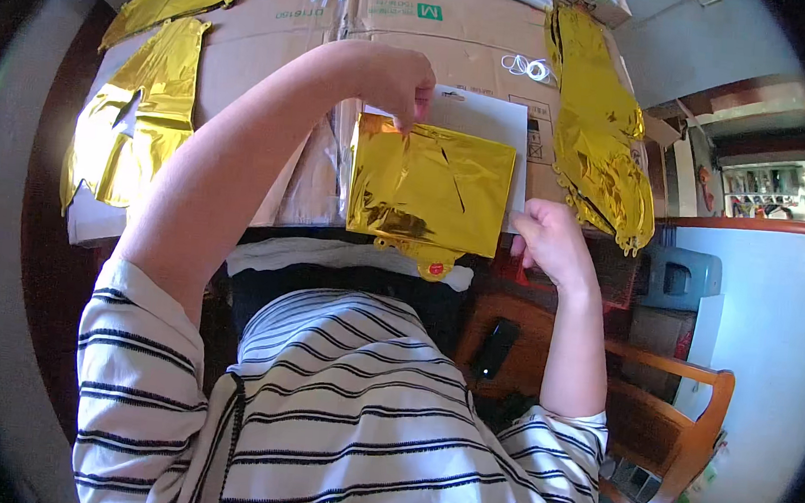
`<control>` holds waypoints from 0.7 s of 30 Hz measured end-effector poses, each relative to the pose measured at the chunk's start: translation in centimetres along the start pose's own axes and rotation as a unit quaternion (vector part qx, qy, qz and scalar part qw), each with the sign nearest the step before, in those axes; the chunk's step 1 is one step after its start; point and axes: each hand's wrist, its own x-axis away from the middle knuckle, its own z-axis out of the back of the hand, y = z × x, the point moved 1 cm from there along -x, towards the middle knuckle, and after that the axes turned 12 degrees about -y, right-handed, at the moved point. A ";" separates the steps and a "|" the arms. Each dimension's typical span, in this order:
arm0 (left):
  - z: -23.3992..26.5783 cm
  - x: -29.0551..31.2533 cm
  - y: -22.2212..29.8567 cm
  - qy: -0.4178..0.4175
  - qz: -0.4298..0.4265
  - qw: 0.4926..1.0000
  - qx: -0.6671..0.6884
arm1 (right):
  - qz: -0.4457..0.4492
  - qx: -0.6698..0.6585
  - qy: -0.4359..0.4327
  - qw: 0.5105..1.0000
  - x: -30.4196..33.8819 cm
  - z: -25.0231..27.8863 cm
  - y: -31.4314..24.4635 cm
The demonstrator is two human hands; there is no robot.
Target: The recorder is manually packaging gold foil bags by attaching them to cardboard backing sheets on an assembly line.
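A flat, folded gold foil balloon (431,186) lies over a white card (484,114) at the near edge of the cardboard. Its lower end, with small tabs and a red spot, hangs past that edge. My left hand (399,83) reaches across from the left, fingers closed at the foil's upper edge; the pinch is partly hidden. By the lower right side of the card is my right hand (551,244), closed with thumb and fingers together at the card's edge. Whether it grips the card or also some foil is hard to see.
Flattened cardboard (278,29) covers the work surface. Gold foil balloons lie at left (166,77) and right (598,116). A coil of white string (528,67) rests near the right one. A wooden chair (691,426) and a grey-blue stool (684,278) stand at right.
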 end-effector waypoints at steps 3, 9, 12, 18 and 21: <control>0.2 0.3 -0.6 0.020 -0.014 0.998 0.058 | -0.003 -0.020 -0.026 0.999 0.1 -0.1 -0.1; -0.5 -0.4 -1.0 0.070 -0.031 0.990 0.122 | 0.016 -0.029 -0.042 0.999 0.2 0.0 0.8; -1.0 -0.5 -2.0 0.102 -0.053 0.988 0.103 | -0.023 0.016 -0.034 0.999 0.5 0.0 0.0; -2.0 1.4 -1.8 0.152 -0.015 0.985 0.083 | 0.024 0.224 0.178 0.958 2.1 1.3 -2.2; -3.6 3.4 -1.0 0.283 -0.023 0.957 0.054 | 0.127 0.133 0.196 0.963 1.2 2.7 -2.0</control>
